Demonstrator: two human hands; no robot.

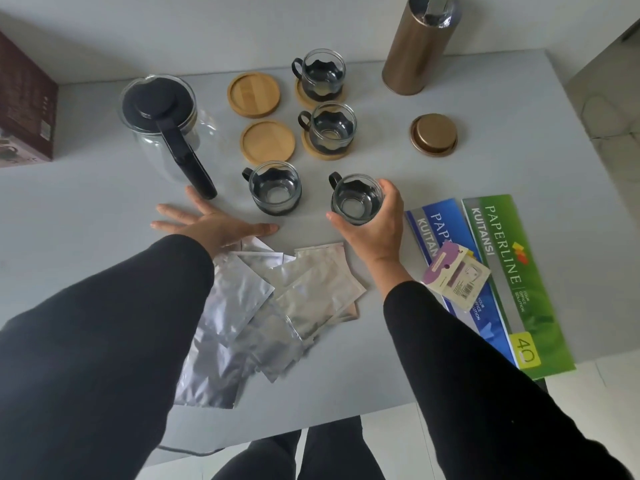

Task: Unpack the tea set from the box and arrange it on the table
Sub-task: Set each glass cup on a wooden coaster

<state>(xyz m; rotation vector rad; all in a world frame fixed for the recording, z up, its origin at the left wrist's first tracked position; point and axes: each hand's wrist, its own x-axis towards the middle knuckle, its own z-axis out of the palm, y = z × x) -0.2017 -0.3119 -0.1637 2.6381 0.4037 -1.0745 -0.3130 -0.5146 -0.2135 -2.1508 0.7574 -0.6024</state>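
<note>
My right hand (375, 225) grips a glass cup with a black holder (355, 199) near the table's middle. Another such cup (274, 187) stands to its left, directly on the table. Two more cups (322, 75) (331, 128) sit on wooden coasters at the back. Two bare wooden coasters (254, 95) (268, 143) lie beside them. A glass teapot with a black lid and handle (162, 123) stands at the left. My left hand (211, 225) rests flat on the table with fingers spread, just in front of the teapot's handle.
The dark tea set box (26, 105) stands at the far left. A tall bronze canister (417, 50) and its lid (433, 134) are at the back right. Several foil pouches (291, 296) lie in front. Receipt books (509, 271) lie near the table's right edge.
</note>
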